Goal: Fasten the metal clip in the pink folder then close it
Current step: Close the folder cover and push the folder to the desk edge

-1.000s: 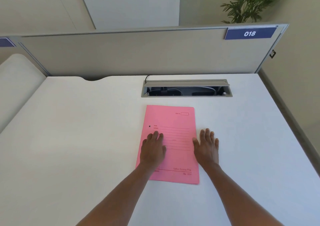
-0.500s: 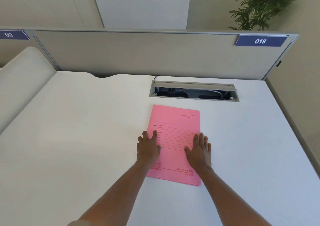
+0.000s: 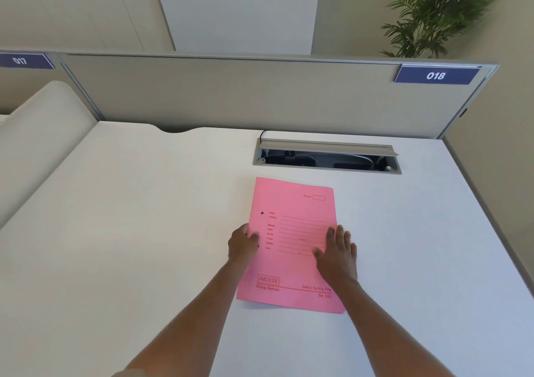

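The pink folder (image 3: 294, 232) lies closed and flat on the white desk (image 3: 130, 232), its printed front cover facing up. My left hand (image 3: 242, 243) is at the folder's left edge, fingers curled around that edge with the thumb on the cover. My right hand (image 3: 336, 251) lies flat on the cover near the right edge, fingers spread. A small dark rivet shows near the upper left of the cover. The metal clip is hidden inside.
A cable tray (image 3: 326, 157) with its lid raised sits in the desk just beyond the folder. A grey partition (image 3: 260, 96) with a "018" label (image 3: 435, 75) closes the back. The desk's right edge runs along a wall; a plant (image 3: 439, 12) stands behind.
My left hand slid from the cover to the folder's left edge and curled onto it. My right hand moved from the desk onto the cover's right side. The camera tilted up slightly.
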Available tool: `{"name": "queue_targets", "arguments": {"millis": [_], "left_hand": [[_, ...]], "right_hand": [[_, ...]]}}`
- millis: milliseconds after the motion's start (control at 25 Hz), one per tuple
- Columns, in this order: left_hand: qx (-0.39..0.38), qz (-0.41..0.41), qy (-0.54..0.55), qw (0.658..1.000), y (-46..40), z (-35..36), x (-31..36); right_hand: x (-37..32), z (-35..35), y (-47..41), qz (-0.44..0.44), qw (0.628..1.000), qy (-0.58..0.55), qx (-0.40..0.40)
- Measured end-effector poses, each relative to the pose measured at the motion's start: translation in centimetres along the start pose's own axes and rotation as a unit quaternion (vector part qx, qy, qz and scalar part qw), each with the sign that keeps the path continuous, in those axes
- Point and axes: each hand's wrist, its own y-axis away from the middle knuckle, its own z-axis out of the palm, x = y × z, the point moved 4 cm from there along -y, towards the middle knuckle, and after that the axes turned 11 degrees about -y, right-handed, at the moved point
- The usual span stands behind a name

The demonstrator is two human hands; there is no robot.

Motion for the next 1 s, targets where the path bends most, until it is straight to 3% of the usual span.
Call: {"name": "queue_targets", "arguments": {"millis": [200,560,1000], "left_hand": [[-0.045,-0.018,0.109,0.993,0.7,-0.3,-0.2],[-0.068,-0.026,0.183,0.980,-0.6,-2.7,-2.2],[-0.047,-0.012,0.196,0.979,-4.1,-9.9,-5.7]], "right_hand": [[-0.3,0.1,-0.1,0.015,0.999,-0.036,0.003],[-2.0,0.1,-0.7,0.026,0.995,-0.090,0.034],[-9.7,1.0,-2.8,-0.013,0.975,-0.220,0.017]]}}
